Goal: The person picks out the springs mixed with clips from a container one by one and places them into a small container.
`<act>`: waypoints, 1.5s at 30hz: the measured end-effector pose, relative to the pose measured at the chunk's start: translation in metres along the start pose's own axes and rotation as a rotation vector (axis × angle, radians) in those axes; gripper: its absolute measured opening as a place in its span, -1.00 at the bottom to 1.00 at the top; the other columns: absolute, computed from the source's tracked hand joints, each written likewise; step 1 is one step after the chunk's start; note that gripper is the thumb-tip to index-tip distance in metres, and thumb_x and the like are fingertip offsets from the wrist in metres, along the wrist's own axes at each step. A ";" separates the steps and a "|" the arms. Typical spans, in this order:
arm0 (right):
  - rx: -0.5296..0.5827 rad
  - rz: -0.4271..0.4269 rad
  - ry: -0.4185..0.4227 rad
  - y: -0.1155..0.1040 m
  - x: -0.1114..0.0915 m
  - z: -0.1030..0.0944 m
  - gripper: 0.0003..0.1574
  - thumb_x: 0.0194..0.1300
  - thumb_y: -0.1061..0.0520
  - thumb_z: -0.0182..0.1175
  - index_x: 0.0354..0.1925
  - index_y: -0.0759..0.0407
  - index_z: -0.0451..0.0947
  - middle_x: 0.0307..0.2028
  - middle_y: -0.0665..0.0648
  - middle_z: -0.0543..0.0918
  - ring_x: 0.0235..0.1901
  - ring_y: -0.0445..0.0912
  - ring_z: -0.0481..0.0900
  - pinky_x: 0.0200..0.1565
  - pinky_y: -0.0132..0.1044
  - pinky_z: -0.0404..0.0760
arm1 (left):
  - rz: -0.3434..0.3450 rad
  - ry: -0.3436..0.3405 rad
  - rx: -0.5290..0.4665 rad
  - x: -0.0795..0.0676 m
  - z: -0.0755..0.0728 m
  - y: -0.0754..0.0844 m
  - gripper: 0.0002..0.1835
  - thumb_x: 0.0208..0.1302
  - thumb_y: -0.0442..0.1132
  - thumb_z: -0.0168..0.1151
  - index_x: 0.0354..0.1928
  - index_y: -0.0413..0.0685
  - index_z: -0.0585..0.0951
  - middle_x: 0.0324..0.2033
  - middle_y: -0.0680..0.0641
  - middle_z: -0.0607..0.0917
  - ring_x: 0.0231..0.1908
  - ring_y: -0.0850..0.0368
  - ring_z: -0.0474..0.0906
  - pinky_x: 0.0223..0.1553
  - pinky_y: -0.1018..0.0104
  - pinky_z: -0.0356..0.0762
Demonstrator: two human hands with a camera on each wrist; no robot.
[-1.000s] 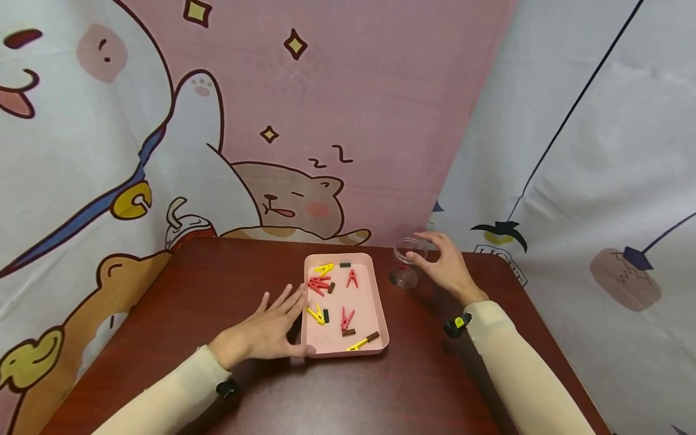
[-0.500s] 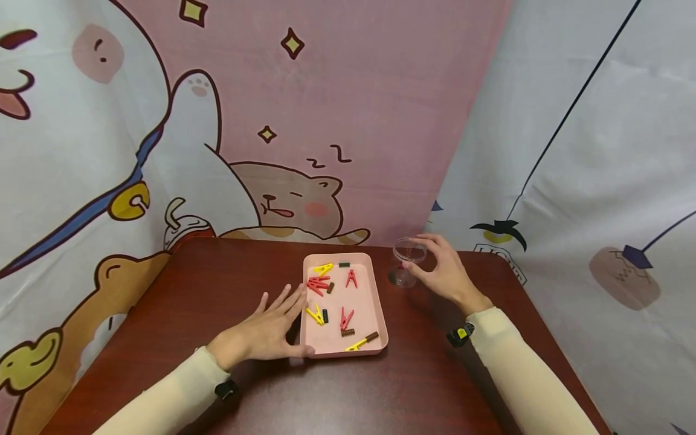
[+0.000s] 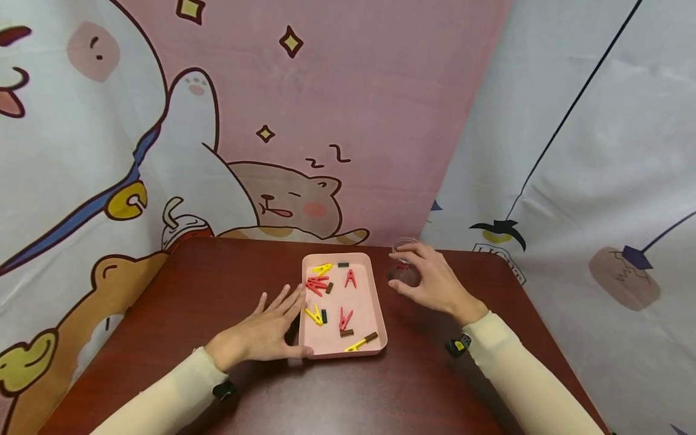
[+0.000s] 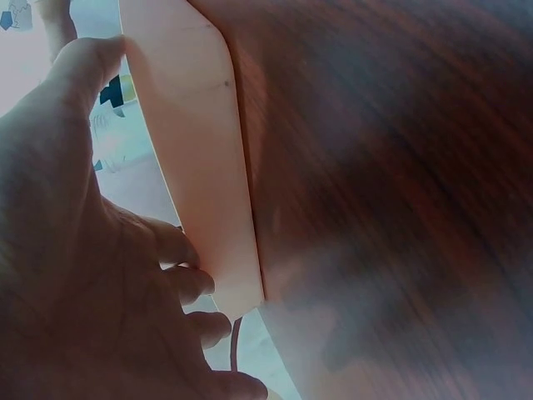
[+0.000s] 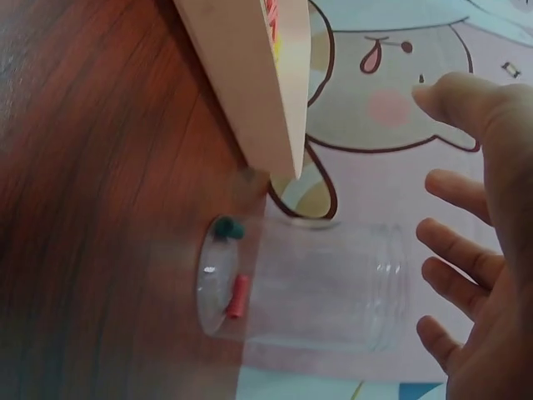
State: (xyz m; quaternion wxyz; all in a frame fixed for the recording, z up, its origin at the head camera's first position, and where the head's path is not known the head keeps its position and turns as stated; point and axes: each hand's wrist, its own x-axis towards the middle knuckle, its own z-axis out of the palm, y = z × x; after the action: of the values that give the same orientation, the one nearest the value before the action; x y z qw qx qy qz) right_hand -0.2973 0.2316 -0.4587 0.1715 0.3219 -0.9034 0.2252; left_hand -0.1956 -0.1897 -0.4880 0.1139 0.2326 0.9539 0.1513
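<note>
The right wrist view looks through the clear jar (image 5: 325, 279), showing a red piece (image 5: 238, 296) and a green piece (image 5: 227, 227) at its bottom; the head view has most of it hidden behind the right hand (image 3: 432, 275). That hand's fingers are spread, just beside the jar's mouth and apart from it. Only the head view shows the clips (image 3: 350, 278) and coils (image 3: 346, 333) scattered in the pink tray (image 3: 361, 302). The left hand (image 3: 266, 329), fingers spread, touches the tray's left rim; the left wrist view adds the tray's outer wall. The jar stands upright near the table's (image 3: 418, 386) far edge, with a narrow gap between it and the tray; more room lies leftward and on the near side.
</note>
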 end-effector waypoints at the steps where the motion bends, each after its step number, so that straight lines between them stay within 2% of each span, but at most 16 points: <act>1: -0.006 -0.006 -0.009 -0.003 0.000 0.000 -0.23 0.36 -0.21 0.69 0.45 -0.08 0.78 0.48 0.16 0.69 0.52 0.20 0.60 0.44 0.43 0.53 | 0.002 0.002 0.001 0.000 0.000 0.000 0.39 0.40 0.62 0.40 0.91 -0.13 0.09 0.95 -0.17 -0.08 0.93 -0.37 -0.17 0.78 -0.73 -0.19; 5: -0.033 -0.022 -0.054 -0.012 0.001 -0.002 -0.22 0.36 -0.25 0.68 0.44 -0.10 0.78 0.48 0.14 0.69 0.53 0.16 0.61 0.47 0.39 0.54 | 0.009 0.005 0.004 0.000 -0.001 0.000 0.40 0.39 0.64 0.39 0.91 -0.13 0.09 0.95 -0.17 -0.08 0.92 -0.38 -0.16 0.77 -0.73 -0.18; 14: -0.129 -0.108 -0.147 -0.025 -0.001 0.002 -0.23 0.38 -0.24 0.66 0.44 -0.05 0.78 0.50 0.18 0.69 0.58 0.21 0.58 0.59 0.44 0.50 | 0.008 0.001 -0.008 0.000 0.001 0.002 0.39 0.40 0.64 0.38 0.91 -0.12 0.09 0.95 -0.15 -0.07 0.93 -0.37 -0.16 0.78 -0.72 -0.17; 19: -0.160 -0.148 -0.192 -0.031 -0.001 0.004 -0.26 0.36 -0.23 0.68 0.40 -0.02 0.80 0.50 0.19 0.69 0.58 0.25 0.58 0.62 0.49 0.48 | 0.006 0.002 -0.009 -0.001 0.001 0.001 0.39 0.39 0.64 0.39 0.91 -0.13 0.10 0.95 -0.15 -0.07 0.93 -0.37 -0.16 0.77 -0.73 -0.17; 28: -0.218 -0.230 -0.310 -0.050 0.002 0.007 -0.33 0.38 -0.24 0.65 0.35 -0.06 0.83 0.42 0.14 0.76 0.51 0.17 0.66 0.69 0.49 0.40 | 0.012 0.011 -0.003 -0.002 0.000 0.001 0.38 0.39 0.62 0.40 0.90 -0.15 0.12 0.94 -0.19 -0.05 0.92 -0.39 -0.14 0.77 -0.73 -0.15; 36: -0.228 -0.250 -0.407 -0.063 0.004 0.009 -0.45 0.41 -0.21 0.61 0.26 -0.06 0.88 0.38 0.13 0.80 0.46 0.18 0.70 0.69 0.47 0.42 | 0.016 0.000 -0.007 -0.001 0.000 0.002 0.38 0.40 0.61 0.41 0.91 -0.14 0.12 0.94 -0.19 -0.05 0.92 -0.39 -0.14 0.77 -0.74 -0.16; 45: -0.245 -0.239 -0.524 -0.076 0.009 0.012 -0.47 0.36 -0.16 0.65 0.23 -0.06 0.89 0.28 0.09 0.82 0.41 0.14 0.71 0.68 0.36 0.48 | 0.010 0.001 -0.005 -0.001 -0.001 0.001 0.39 0.40 0.62 0.40 0.91 -0.14 0.09 0.94 -0.18 -0.06 0.92 -0.38 -0.15 0.77 -0.74 -0.17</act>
State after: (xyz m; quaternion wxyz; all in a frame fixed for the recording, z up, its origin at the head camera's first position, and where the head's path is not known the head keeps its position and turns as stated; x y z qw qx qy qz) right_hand -0.2558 0.1688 -0.4422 -0.0043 0.4500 -0.8930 0.0024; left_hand -0.1947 -0.1895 -0.4868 0.1133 0.2372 0.9524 0.1543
